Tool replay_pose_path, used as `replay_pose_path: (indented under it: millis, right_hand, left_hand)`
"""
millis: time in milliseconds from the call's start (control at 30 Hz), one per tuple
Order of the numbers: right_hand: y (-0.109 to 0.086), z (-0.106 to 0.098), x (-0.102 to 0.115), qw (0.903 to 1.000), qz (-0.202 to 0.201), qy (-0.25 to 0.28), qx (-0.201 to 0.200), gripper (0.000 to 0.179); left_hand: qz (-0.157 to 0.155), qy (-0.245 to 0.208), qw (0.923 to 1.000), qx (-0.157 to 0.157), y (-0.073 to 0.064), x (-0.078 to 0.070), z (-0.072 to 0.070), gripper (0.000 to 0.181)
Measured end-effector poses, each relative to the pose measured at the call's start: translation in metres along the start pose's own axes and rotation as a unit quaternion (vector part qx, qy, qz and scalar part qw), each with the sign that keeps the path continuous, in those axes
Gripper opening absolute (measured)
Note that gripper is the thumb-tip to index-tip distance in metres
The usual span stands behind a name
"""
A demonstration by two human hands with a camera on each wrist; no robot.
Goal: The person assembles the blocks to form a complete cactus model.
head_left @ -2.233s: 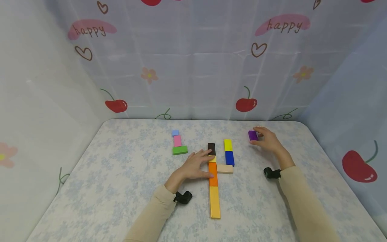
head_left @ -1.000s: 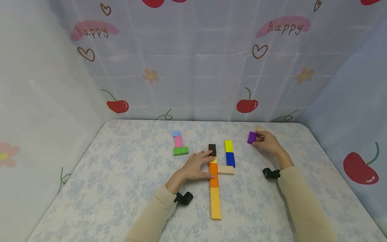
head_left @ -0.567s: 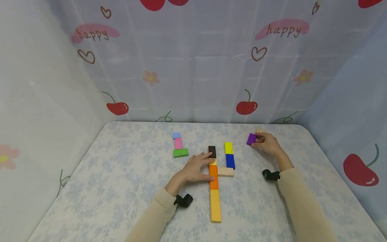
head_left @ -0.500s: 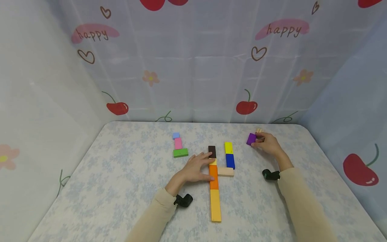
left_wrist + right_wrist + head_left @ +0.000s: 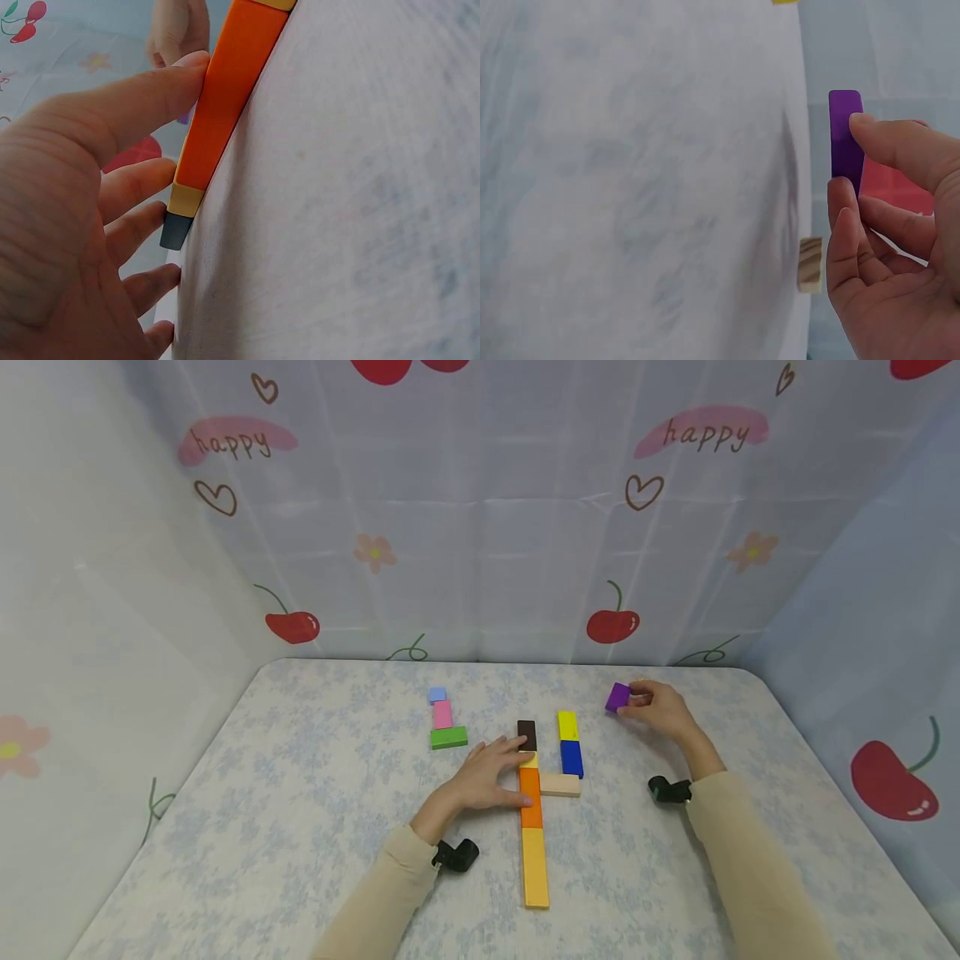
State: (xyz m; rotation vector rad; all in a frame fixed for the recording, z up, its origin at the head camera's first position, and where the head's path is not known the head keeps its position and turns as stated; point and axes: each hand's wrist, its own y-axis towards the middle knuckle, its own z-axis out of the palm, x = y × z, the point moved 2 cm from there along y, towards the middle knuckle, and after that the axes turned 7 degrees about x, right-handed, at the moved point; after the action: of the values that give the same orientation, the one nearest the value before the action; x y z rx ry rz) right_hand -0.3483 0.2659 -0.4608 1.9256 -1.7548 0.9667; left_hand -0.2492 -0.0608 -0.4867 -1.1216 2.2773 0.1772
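In the head view my right hand [image 5: 660, 710] pinches a purple block [image 5: 618, 697] near the back right of the table. The right wrist view shows that block [image 5: 846, 135] raised off the cloth, between thumb and fingertips. My left hand [image 5: 487, 777] lies with fingers spread along a straight row of blocks. Its thumb touches the orange block [image 5: 531, 810], while other fingertips reach the small yellow block [image 5: 529, 760] and the dark brown block [image 5: 527, 733]. A longer amber block [image 5: 535, 868] ends the row at the near side.
A pale wooden block [image 5: 560, 785] juts right from the row, with a blue block [image 5: 572, 758] and a yellow block [image 5: 567, 725] beyond it. Leftward lie green [image 5: 448, 737], pink [image 5: 442, 714] and light blue [image 5: 437, 694] blocks. A wood-grain block [image 5: 810, 264] sits below the right hand.
The right hand has gripped the purple block, turned it askew and moved it slightly left, lifting it. The left hand stays on the row.
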Motion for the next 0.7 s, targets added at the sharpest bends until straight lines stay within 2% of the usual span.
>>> replay_pose_path:
  millis: [167,467,700]
  right_hand:
    - [0.001,0.004,0.018,1.0000,-0.003,0.008,0.002,0.068]
    - [0.010,0.016,0.054,0.9977,-0.058,0.031,0.014,0.066]
    - [0.017,0.031,0.080,0.9961,-0.078,0.023,0.033,0.062]
  left_hand:
    - [0.002,0.002,1.0000,0.000,0.000,0.000,0.000,0.074]
    - [0.003,0.007,1.0000,0.002,-0.001,-0.002,-0.002,0.074]
    - [0.001,0.004,1.0000,0.003,-0.001,-0.003,-0.003,0.074]
